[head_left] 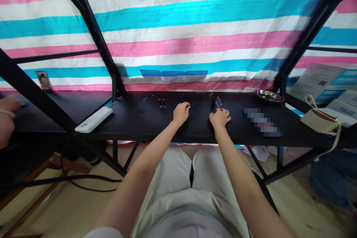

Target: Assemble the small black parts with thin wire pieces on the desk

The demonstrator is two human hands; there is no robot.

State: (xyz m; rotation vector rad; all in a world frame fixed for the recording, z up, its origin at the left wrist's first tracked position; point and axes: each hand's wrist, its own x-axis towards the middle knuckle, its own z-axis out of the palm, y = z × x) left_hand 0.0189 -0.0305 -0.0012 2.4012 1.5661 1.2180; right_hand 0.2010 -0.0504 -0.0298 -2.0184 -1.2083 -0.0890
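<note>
My left hand (pixel 180 114) rests on the black tabletop (pixel 139 119), its fingertips closed on a small black piece (pixel 192 104) that sticks out to the right. My right hand (pixel 219 117) lies with its fingers apart on the table, just in front of a small cluster of upright grey-tipped parts (pixel 218 103). A thin black item (pixel 213 104) stands beside that cluster, close to my right fingers. A pair of small black cylinders (pixel 161 103) stands to the left of my left hand.
A white power bank (pixel 93 119) lies at the table's left, and a steel dish (pixel 269 96) sits at the right. Nearby are a pixelated flat object (pixel 262 122) and a beige pouch (pixel 320 120). A co-worker's hand (pixel 9 104) enters at far left. Black frame bars cross the view.
</note>
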